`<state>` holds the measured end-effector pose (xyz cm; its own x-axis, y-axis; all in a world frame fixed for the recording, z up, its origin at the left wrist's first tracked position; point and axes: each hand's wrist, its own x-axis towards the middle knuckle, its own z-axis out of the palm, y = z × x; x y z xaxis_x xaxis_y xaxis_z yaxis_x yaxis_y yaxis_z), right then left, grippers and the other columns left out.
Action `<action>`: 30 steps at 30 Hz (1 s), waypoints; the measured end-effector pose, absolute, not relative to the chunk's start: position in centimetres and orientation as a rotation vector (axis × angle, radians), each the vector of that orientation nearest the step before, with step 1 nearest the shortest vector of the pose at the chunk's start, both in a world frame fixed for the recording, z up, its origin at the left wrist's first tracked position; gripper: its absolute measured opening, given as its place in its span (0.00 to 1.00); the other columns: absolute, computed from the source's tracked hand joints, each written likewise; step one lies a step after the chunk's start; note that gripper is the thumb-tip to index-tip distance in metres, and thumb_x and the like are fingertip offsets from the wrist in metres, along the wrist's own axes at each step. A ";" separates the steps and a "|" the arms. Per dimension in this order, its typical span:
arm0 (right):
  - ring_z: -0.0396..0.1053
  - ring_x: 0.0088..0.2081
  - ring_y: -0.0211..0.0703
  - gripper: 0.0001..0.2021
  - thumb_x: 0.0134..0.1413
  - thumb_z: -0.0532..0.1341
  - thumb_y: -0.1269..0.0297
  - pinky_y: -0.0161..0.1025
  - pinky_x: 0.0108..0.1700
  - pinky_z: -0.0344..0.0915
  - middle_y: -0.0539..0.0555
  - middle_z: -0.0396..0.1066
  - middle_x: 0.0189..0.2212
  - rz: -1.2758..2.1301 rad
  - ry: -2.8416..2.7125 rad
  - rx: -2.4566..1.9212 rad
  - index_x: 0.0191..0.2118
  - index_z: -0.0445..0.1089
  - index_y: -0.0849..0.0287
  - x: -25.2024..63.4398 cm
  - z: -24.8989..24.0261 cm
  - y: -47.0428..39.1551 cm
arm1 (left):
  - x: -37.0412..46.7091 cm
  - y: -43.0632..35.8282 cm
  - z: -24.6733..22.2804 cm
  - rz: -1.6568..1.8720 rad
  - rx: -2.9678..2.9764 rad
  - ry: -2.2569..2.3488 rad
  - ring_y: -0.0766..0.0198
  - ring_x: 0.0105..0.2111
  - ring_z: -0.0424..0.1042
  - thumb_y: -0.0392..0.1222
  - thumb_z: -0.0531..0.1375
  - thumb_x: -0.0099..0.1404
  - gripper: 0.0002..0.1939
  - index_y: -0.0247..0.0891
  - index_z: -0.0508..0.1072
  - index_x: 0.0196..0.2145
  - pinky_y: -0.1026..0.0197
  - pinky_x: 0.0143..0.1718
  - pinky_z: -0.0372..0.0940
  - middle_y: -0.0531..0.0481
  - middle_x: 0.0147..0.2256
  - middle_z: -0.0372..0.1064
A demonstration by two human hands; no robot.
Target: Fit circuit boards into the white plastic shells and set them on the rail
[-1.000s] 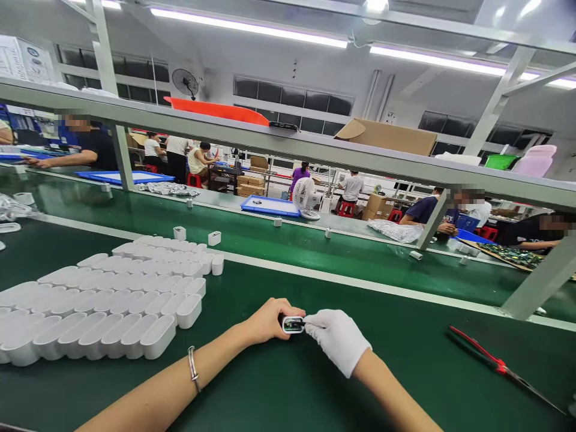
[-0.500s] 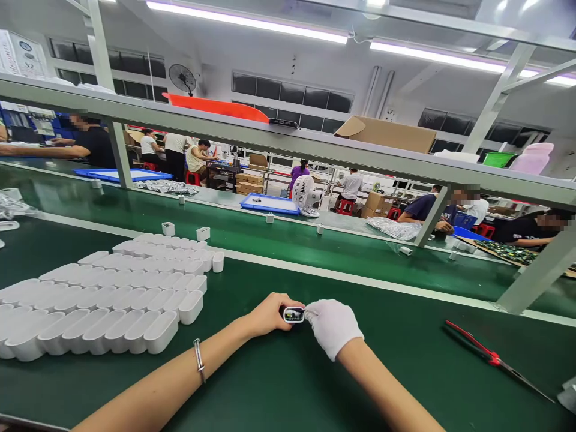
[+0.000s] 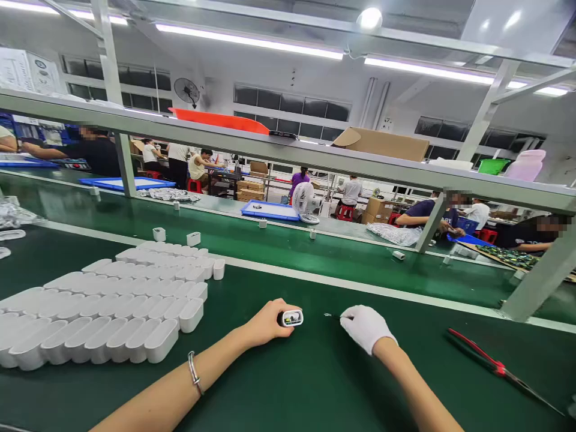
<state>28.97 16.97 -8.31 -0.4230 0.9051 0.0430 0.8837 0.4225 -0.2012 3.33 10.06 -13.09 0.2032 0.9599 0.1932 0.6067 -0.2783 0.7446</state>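
My left hand (image 3: 266, 323) is closed around a small white oval housing (image 3: 293, 311), its open end turned toward me. Dark and yellowish parts show inside the housing, too small to name. To the right of it, my right hand (image 3: 365, 327), in a white glove, pinches a thin dark piece with a shiny tip (image 3: 332, 315). That tip points left at the housing, with a gap between them. Left of my hands stand rows of white oval housings (image 3: 161, 336), packed side by side with their open tops up.
Red-handled long-nose pliers (image 3: 499, 367) lie at the right on the green work surface (image 3: 252, 396). Small white pieces (image 3: 193, 238) sit on the green belt (image 3: 234, 240) beyond a pale rail. A shelf beam (image 3: 315, 153) crosses overhead; several people work farther back.
My right hand has moved right, away from the housing, and the thin dark piece now shows in its fingers. Pieces on the belt have shifted left. The view has tilted slightly.
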 end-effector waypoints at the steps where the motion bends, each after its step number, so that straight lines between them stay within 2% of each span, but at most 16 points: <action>1: 0.70 0.33 0.46 0.14 0.51 0.52 0.65 0.38 0.34 0.59 0.54 0.74 0.31 0.210 -2.525 -1.603 0.28 0.76 0.52 28.8 -8.7 17.0 | 3.3 10.0 -13.0 0.883 1.967 1.471 0.60 0.38 0.67 0.39 0.60 0.55 0.20 0.42 0.73 0.46 0.61 0.42 0.61 0.49 0.40 0.69; 4: 0.68 0.45 0.55 0.16 0.52 0.55 0.59 0.46 0.44 0.61 0.56 0.68 0.49 0.184 -2.568 -1.511 0.45 0.73 0.51 27.3 -9.7 15.9 | 3.5 9.7 -12.9 0.846 1.980 1.511 0.54 0.52 0.61 0.44 0.59 0.58 0.23 0.43 0.68 0.52 0.55 0.54 0.56 0.47 0.55 0.62; 6: 0.61 0.54 0.57 0.26 0.51 0.58 0.57 0.50 0.51 0.58 0.56 0.57 0.60 0.243 -2.627 -1.317 0.58 0.62 0.48 25.7 -10.2 14.8 | 3.6 9.7 -12.9 0.807 1.983 1.541 0.50 0.61 0.48 0.45 0.59 0.58 0.31 0.42 0.61 0.58 0.50 0.61 0.47 0.47 0.63 0.50; 7: 0.58 0.57 0.55 0.30 0.50 0.59 0.58 0.49 0.54 0.56 0.55 0.54 0.62 0.300 -2.646 -1.201 0.61 0.56 0.46 24.9 -10.4 14.2 | 3.6 9.7 -13.0 0.782 1.980 1.558 0.49 0.63 0.42 0.46 0.59 0.57 0.35 0.41 0.55 0.61 0.47 0.62 0.43 0.47 0.65 0.44; 8: 0.58 0.57 0.52 0.31 0.51 0.59 0.60 0.47 0.54 0.56 0.54 0.54 0.61 0.363 -2.649 -1.095 0.62 0.54 0.45 24.1 -10.7 13.8 | 3.5 9.7 -13.1 0.757 1.975 1.577 0.48 0.64 0.38 0.46 0.59 0.57 0.40 0.39 0.49 0.64 0.46 0.63 0.40 0.46 0.66 0.39; 9: 0.59 0.56 0.48 0.28 0.52 0.58 0.63 0.44 0.54 0.57 0.53 0.57 0.59 0.421 -2.637 -1.011 0.60 0.56 0.44 23.2 -10.9 13.6 | 3.5 9.8 -13.2 0.734 1.970 1.594 0.47 0.65 0.34 0.46 0.59 0.56 0.44 0.38 0.43 0.65 0.45 0.63 0.38 0.46 0.66 0.35; 11: 0.66 0.49 0.42 0.19 0.54 0.56 0.66 0.38 0.49 0.61 0.50 0.66 0.50 0.517 -2.578 -0.930 0.52 0.65 0.45 21.7 -11.2 13.9 | 3.3 9.9 -13.3 0.699 1.962 1.621 0.46 0.65 0.30 0.45 0.59 0.55 0.49 0.36 0.34 0.66 0.43 0.64 0.35 0.45 0.67 0.28; 13: 0.69 0.41 0.39 0.12 0.51 0.59 0.65 0.34 0.43 0.63 0.49 0.70 0.40 0.604 -2.513 -0.933 0.43 0.71 0.50 20.5 -11.3 15.3 | 3.3 9.9 -13.4 0.673 1.947 1.659 0.45 0.65 0.28 0.47 0.58 0.57 0.50 0.34 0.30 0.65 0.42 0.63 0.33 0.44 0.67 0.25; 16: 0.69 0.36 0.38 0.11 0.44 0.66 0.64 0.32 0.38 0.64 0.49 0.72 0.34 0.654 -2.434 -1.012 0.37 0.74 0.55 19.7 -10.5 19.3 | 3.5 10.0 -13.5 0.653 1.893 1.761 0.44 0.65 0.28 0.50 0.55 0.60 0.48 0.34 0.28 0.65 0.42 0.64 0.35 0.43 0.67 0.27; 19: 0.69 0.41 0.41 0.13 0.49 0.62 0.60 0.35 0.44 0.62 0.53 0.71 0.39 0.520 -2.259 -1.190 0.41 0.73 0.58 20.7 -9.2 24.4 | 3.8 9.9 -13.3 0.630 1.864 1.816 0.44 0.65 0.29 0.50 0.54 0.61 0.46 0.36 0.28 0.65 0.43 0.64 0.35 0.47 0.67 0.27; 23: 0.68 0.46 0.53 0.17 0.57 0.54 0.58 0.45 0.46 0.60 0.65 0.67 0.43 0.370 -1.959 -1.476 0.42 0.72 0.64 23.3 -9.1 30.3 | 3.9 9.6 -13.0 0.536 1.929 1.788 0.45 0.65 0.29 0.51 0.50 0.64 0.37 0.42 0.40 0.66 0.41 0.64 0.33 0.54 0.67 0.29; 26: 0.69 0.46 0.56 0.15 0.53 0.56 0.63 0.46 0.46 0.60 0.67 0.68 0.42 0.410 -1.851 -1.541 0.44 0.73 0.65 24.7 -11.1 33.0 | 3.7 9.6 -12.9 0.483 1.947 1.786 0.47 0.65 0.31 0.52 0.50 0.64 0.33 0.44 0.47 0.64 0.41 0.64 0.34 0.54 0.67 0.32; 30: 0.70 0.46 0.51 0.28 0.46 0.60 0.64 0.42 0.48 0.62 0.60 0.71 0.44 0.589 -1.730 -1.490 0.56 0.64 0.59 25.7 -14.2 35.0 | 3.7 9.6 -13.0 0.454 1.970 1.836 0.49 0.65 0.33 0.54 0.49 0.64 0.32 0.48 0.50 0.63 0.43 0.64 0.37 0.57 0.66 0.34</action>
<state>25.75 35.04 -14.21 -0.0264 0.9683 0.2483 0.6161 0.2114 -0.7588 3.70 9.57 -12.99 0.0807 0.9960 -0.0382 0.8633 -0.0507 0.5022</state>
